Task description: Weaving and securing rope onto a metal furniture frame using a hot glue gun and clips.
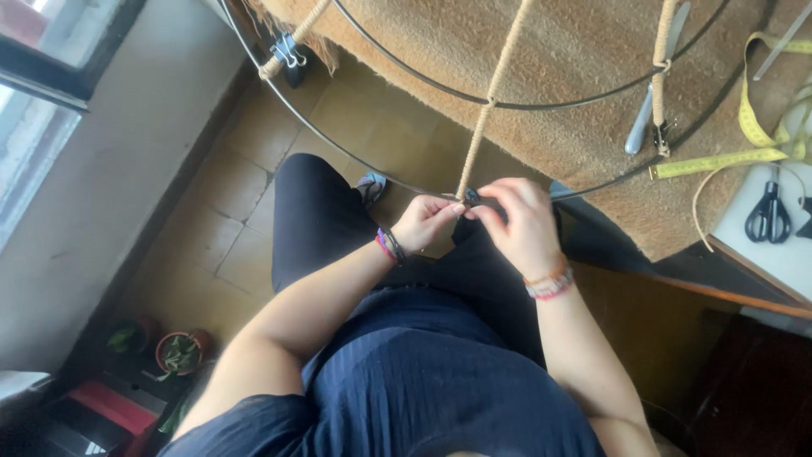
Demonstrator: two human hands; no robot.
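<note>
Left hand (423, 222), centre of the frame: fingers pinched together on the lower end of the beige cord (489, 106), at the point where the cord meets the outer metal hoop (338, 145). Right hand (526, 222), just beside and touching the left at the fingertips: fingers curled down over the same junction, gripping the cord end against the wire. A small dark item sits between the two hands; its kind cannot be told.

The cord runs from the hands diagonally to the top centre of the frame, crossing the inner metal hoop (541, 105). It looks wrapped or knotted along its length.

Handling judgement: the cord appears soft, light and pliable, with a rough surface that should not slip; take hold close to the hoop, where tension is set. The hoops appear thin, stiff and light, and likely smooth, so a wrap may slide along the wire unless pinched.

Further out: a second cord (292, 41) at upper left is held to the hoop by a binder clip (289, 52). A third cord (662, 38) at upper right hangs beside a table knife (651, 97). All lie over a tan rug (575, 59). At right, a yellow measuring tape (719, 161) and black scissors (768, 213) rest on a white tabletop (782, 258).
</note>
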